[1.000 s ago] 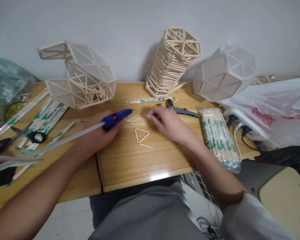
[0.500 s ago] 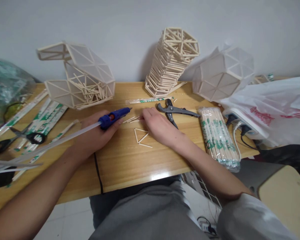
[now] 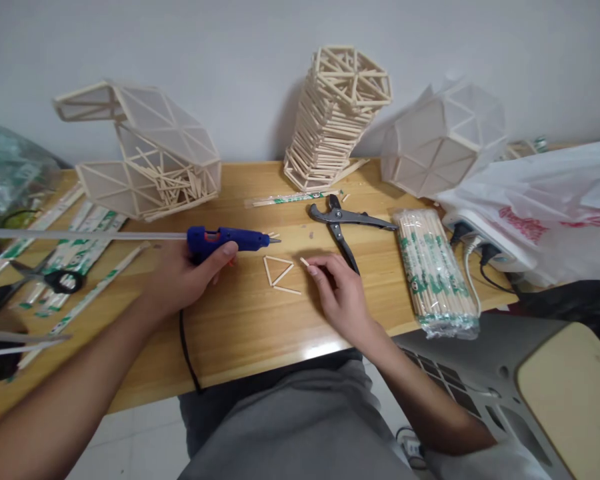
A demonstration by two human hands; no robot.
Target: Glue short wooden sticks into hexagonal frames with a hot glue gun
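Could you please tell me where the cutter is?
The cutter lies open on the table, between the right hand and the tall stick tower.

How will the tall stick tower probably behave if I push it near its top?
The stick tower would probably tip, being tall on a narrow base. It looks light for its size, with many open gaps, yet likely stiff, given its stacked layers.
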